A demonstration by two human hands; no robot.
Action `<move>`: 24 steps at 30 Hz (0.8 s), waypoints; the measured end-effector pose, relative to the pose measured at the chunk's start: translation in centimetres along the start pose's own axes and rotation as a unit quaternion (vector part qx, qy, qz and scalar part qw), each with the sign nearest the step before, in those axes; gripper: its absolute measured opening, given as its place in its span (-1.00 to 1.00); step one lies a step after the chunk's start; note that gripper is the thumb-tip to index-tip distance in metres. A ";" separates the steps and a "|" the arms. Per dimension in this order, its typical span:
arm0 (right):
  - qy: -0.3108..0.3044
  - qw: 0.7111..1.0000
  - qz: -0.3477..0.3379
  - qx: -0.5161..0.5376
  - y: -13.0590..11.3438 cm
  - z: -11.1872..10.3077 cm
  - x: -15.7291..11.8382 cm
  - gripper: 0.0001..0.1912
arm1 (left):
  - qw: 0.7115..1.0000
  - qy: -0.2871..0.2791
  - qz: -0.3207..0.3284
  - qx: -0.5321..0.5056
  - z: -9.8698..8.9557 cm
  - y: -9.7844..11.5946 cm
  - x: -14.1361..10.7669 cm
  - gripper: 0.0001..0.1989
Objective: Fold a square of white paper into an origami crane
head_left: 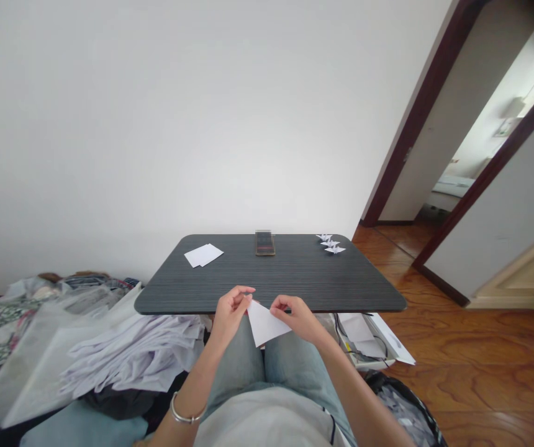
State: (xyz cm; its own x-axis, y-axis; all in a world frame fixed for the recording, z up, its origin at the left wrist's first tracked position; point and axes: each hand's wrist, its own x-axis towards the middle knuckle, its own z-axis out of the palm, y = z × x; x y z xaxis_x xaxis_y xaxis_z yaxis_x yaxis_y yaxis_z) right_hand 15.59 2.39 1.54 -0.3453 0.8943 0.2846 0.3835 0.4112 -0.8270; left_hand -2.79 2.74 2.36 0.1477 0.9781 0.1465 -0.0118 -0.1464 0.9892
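"Paper [266, 326], one piece — white, plain, three-cornered. Held where?"

"At the near edge of the table [271, 277], midway along. Left hand [230, 312]: pinching the top corner, fingers half curled. Right hand [298, 316]: thumb and forefinger pinching the right side."

"Surface, room?"

"Dark, grained top. Two overlapping sheets [197, 256], far-left corner; phone [264, 244], far edge; three white folded birds [334, 249], far-right corner — white wall [211, 124] behind."

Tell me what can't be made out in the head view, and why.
All in the head view:
- White paper in the hands: its far side, hidden behind the near face.
- Phone: its screen, too small and blurred to read.
- Paper cranes: their creases, too small.
- Right forearm: cut off by the bottom edge.
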 end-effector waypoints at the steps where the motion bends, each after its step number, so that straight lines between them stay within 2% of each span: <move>1: -0.001 1.000 0.003 0.005 0.0 0.0 0.0 -0.84 | 1.000 0.000 -0.006 -0.010 0.2 -0.1 0.0 -0.71; 5: 0.007 1.000 0.007 0.014 0.0 0.2 0.0 -0.84 | 0.998 -0.003 -0.045 -0.046 1.0 -0.7 -0.1 -0.58; 10: 0.014 0.999 -0.004 0.031 -0.5 0.4 -0.1 -0.83 | 0.997 0.028 -0.050 -0.050 1.8 -0.6 -0.2 -0.56; 16: 0.020 0.999 -0.007 0.039 -0.4 -0.1 -0.5 -0.81 | 0.993 0.054 -0.058 -0.084 0.9 0.0 -0.2 -0.54; 24: 0.022 0.999 -0.007 0.027 0.4 -1.9 -1.3 -0.79 | 0.989 0.096 -0.043 -0.100 0.3 0.9 -0.2 -0.56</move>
State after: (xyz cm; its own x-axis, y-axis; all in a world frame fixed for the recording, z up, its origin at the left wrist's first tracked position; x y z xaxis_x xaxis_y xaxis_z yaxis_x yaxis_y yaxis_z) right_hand 17.84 1.70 1.80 -0.3122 0.8956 0.3168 0.3313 0.4152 -0.8473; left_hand -2.55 2.41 3.25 -0.0332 0.9986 0.0420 -0.2053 -0.0480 0.9775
